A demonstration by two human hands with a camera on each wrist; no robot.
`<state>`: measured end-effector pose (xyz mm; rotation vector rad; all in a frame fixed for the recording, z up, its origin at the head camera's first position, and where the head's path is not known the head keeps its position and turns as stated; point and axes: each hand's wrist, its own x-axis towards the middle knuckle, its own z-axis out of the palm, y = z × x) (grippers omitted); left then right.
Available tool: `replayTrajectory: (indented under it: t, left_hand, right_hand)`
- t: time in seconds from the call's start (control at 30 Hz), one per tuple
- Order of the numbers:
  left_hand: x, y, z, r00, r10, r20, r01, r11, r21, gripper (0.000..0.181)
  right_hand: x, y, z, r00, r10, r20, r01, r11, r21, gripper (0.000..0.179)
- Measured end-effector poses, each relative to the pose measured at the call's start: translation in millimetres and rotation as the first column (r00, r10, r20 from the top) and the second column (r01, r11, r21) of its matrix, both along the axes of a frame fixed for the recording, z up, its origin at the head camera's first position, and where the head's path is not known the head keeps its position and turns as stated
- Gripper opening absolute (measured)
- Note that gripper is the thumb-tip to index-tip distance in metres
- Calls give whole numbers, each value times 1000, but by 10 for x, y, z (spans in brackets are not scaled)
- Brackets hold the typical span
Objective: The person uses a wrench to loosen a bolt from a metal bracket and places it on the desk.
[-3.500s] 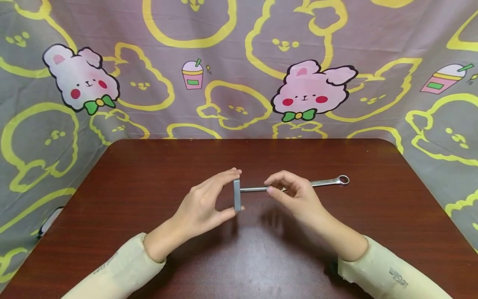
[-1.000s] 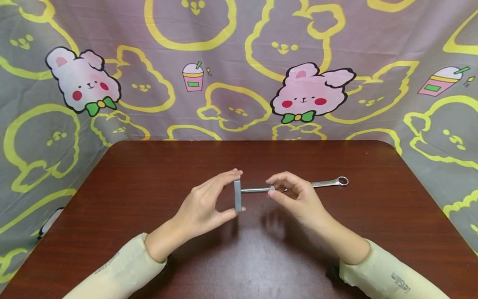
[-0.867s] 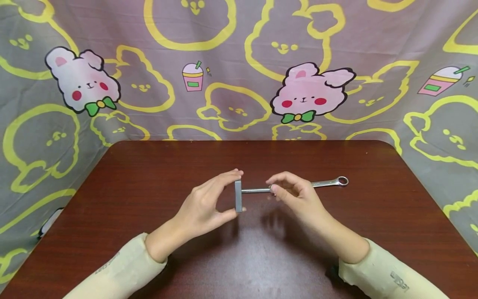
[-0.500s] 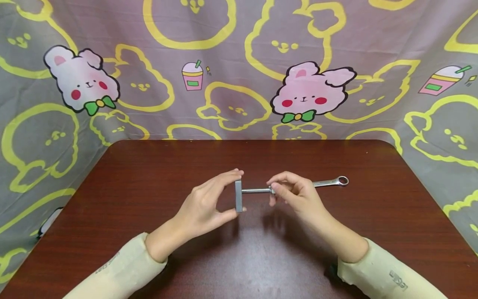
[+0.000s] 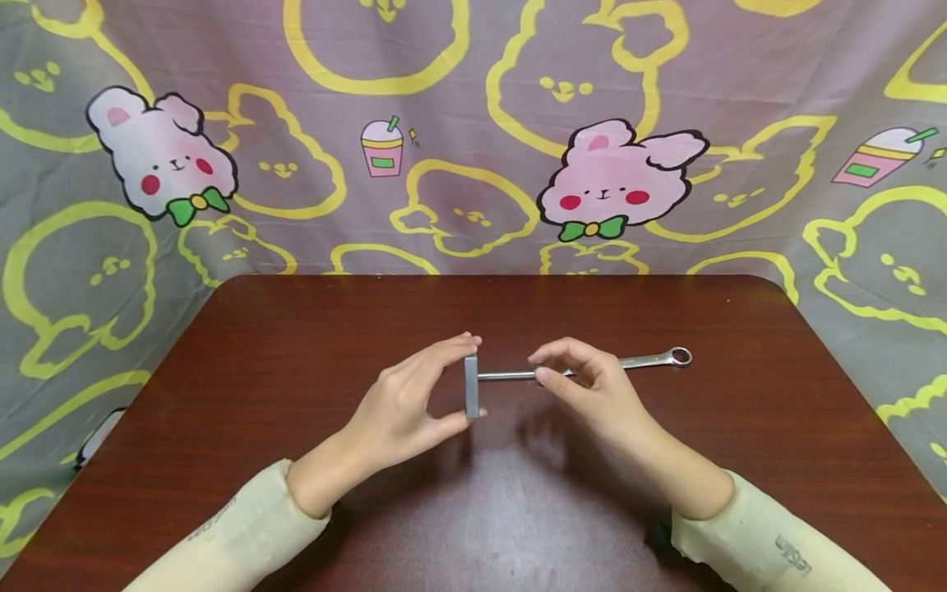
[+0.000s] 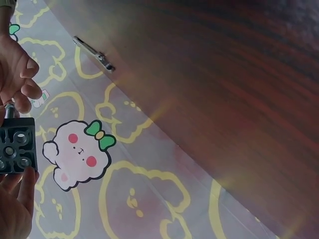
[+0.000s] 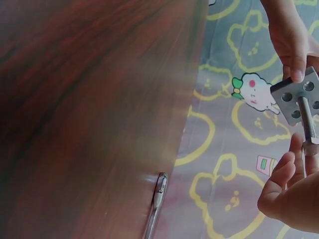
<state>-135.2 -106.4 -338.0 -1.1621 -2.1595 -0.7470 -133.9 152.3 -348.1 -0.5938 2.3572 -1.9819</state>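
In the head view my left hand (image 5: 403, 403) holds a grey square metal plate (image 5: 471, 386) on edge, between thumb below and fingers above. The right wrist view shows several round holes in the plate (image 7: 294, 97); its ribbed other face shows in the left wrist view. A steel bolt (image 5: 506, 376) stands out level from the plate's middle toward the right. My right hand (image 5: 592, 382) pinches the bolt's far end, where a hex part (image 7: 310, 148) shows in the right wrist view; I cannot tell if it is a head or a nut.
A combination wrench (image 5: 658, 359) lies on the dark red-brown table (image 5: 355, 321) behind my right hand, its ring end to the right and its other end hidden. A patterned curtain (image 5: 444, 123) hangs round the table's back and sides.
My right thumb and fingers have shifted back and forth at the hex end, the thumb rising and then dropping again. The plate, left hand and wrench stay in place.
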Motion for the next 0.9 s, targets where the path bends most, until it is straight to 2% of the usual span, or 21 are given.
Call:
replayTrajectory:
  t: [0.2,0.37,0.43,0.57,0.63,0.77,0.9]
  left_hand:
    - [1,13,3,1000,0,-8,0,1000,0,72]
    - [2,19,5,1000,1,-17,-1,1000,-9,72]
    - [2,17,6,1000,5,-17,-5,1000,-11,72]
    - [-3,12,9,1000,14,-7,-14,1000,-6,71]
    - [-6,11,14,1000,14,0,-14,1000,-6,71]
    - [0,12,17,1000,8,2,-8,1000,-11,70]
    - [14,17,7,1000,1,2,-1,1000,-14,71]
  right_hand:
    - [-23,19,-2,996,59,60,-57,997,-48,16]
    - [-42,28,-16,994,82,79,-75,993,-88,11]
    - [-39,24,-20,997,65,37,-63,996,-59,9]
    - [-22,11,-24,996,7,-84,-5,1000,26,20]
    - [-14,7,-23,994,-5,-109,9,999,38,22]
    - [-13,21,-23,996,10,-88,-7,999,32,22]
    - [-7,52,-22,999,48,-17,-47,999,20,18]
